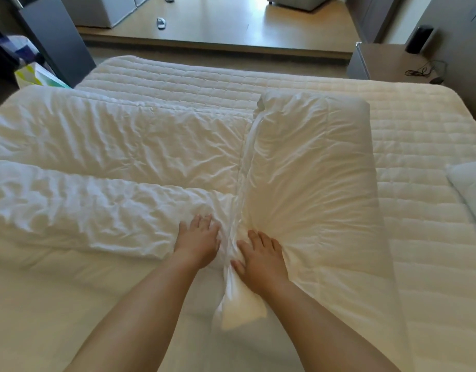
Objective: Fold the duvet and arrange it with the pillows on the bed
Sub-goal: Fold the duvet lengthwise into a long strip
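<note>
Two hands are down on the white duvet, side by side, near the front edge of the bed. Our left hand lies flat with its fingers straight and spread a little, pressing on the duvet. Our right hand also lies on the duvet with its fingers stretched out, and its thumb is tucked against a bunched bit of cloth that runs between the two hands. We cannot tell if the thumb pinches that cloth.

The duvet covers the left and middle of the bed. On the left it lies in two long puffy rolls that run sideways. On the right, one part is folded over and stands up thick, with a seam going away from us toward the far edge. A corner of the duvet pokes out between our arms.

The right side of the bed shows its quilted cover. One white pillow peeks in at the right edge of the bed, well apart from our hands.
</note>
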